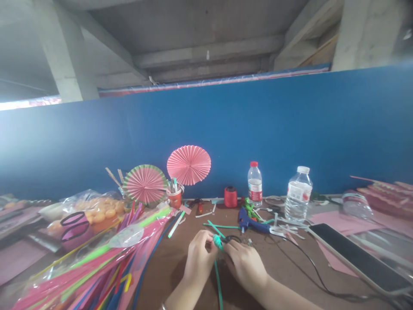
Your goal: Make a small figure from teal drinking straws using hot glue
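Over the middle of the brown table, my left hand pinches a small coiled bundle of teal pipe cleaner between thumb and fingers. My right hand is closed against the bundle's other side, its fingertips partly hidden. A teal length hangs down between my wrists toward the table's near edge. Just behind my right fingers shows a black looped handle, perhaps of scissors; the rest of it is covered. Beyond the hands, more teal pipe cleaners lie on the table.
A blue glue gun lies right of centre, its cable trailing right. Behind it stand two water bottles and a red thread spool. Bagged colourful pipe cleaners fill the left; a phone lies right. Pink paper fans stand behind.
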{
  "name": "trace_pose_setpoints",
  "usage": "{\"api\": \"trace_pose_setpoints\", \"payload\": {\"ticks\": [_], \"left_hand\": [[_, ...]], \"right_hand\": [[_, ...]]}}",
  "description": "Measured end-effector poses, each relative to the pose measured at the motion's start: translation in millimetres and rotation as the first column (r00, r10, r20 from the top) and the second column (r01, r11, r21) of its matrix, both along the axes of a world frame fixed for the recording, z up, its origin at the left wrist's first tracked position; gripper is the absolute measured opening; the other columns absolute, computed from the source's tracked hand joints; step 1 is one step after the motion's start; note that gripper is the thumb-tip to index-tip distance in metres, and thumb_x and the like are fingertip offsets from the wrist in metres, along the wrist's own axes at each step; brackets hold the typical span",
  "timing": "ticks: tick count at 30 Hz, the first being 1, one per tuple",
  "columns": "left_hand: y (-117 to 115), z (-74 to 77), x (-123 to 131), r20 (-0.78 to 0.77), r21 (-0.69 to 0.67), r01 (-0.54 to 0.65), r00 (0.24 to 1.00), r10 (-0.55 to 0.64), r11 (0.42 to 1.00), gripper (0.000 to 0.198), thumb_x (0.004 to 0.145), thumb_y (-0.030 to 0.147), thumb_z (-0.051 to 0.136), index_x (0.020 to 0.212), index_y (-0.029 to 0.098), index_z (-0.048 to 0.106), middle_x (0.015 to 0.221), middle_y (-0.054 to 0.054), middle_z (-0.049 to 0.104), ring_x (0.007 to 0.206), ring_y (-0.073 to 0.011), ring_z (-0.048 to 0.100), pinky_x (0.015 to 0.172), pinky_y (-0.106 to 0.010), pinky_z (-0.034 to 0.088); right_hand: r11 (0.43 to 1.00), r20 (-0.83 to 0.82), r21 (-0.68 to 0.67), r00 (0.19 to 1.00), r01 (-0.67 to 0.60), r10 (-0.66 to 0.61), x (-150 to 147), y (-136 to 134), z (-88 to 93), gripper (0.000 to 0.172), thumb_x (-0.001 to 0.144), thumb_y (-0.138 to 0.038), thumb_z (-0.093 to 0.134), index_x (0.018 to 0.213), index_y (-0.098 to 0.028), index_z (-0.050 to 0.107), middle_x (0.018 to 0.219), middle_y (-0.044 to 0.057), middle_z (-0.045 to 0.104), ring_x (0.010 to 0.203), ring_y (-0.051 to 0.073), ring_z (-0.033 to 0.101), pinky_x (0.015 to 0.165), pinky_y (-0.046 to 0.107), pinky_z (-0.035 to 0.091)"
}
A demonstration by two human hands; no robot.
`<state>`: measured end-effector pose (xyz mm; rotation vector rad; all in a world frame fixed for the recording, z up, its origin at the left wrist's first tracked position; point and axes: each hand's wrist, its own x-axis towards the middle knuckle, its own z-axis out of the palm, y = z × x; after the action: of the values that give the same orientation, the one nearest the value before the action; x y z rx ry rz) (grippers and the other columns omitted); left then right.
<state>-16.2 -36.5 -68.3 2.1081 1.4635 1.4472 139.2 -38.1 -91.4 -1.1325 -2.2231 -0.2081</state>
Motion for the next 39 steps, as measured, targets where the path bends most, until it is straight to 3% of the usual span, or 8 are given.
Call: {"api": "trace_pose_setpoints", "payload": {"ticks": [12,21,39], "left_hand": [[0.9,-2.1,-0.7,0.006,0.016,0.022,1.000,-0.023,1.000,0.013,0.071,0.009,0.051,0.063,0.020,0.051,0.076,-0.002,0.061,0.071,-0.0165,0.058,0.065,-0.027,0.046],[1.4,-1.8,-1.9,0.016,0.046,0.069,0.997,-0.070,0.997,0.019,0.072,0.005,0.047,0.078,0.020,0.058,0.086,-0.003,0.064,0.081,-0.0165,0.061,0.071,-0.027,0.050],[-2.9,4.8,0.2,0.028,0.073,0.022,0.999,-0.024,0.997,0.014,0.069,0.008,0.049,0.068,0.020,0.057,0.080,-0.003,0.066,0.074,-0.0168,0.061,0.068,-0.027,0.049]], "right_hand": [[0.998,-0.026,-0.066,0.999,0.019,-0.021,0.1,1.0,-2.5,0.013,0.082,-0.015,0.045,0.079,-0.021,0.056,0.071,0.001,0.061,0.062,0.015,0.059,0.055,0.022,0.031],[0.988,-0.142,-0.149,0.987,0.051,-0.072,1.2,4.0,0.9,0.013,0.083,-0.015,0.044,0.075,-0.020,0.054,0.071,0.001,0.060,0.065,0.015,0.060,0.057,0.020,0.036],[0.975,-0.238,-0.212,0.971,-0.070,0.018,-5.8,-6.1,6.0,0.015,0.076,-0.010,0.047,0.080,-0.020,0.057,0.074,0.001,0.062,0.068,0.016,0.061,0.060,0.021,0.040]]}}
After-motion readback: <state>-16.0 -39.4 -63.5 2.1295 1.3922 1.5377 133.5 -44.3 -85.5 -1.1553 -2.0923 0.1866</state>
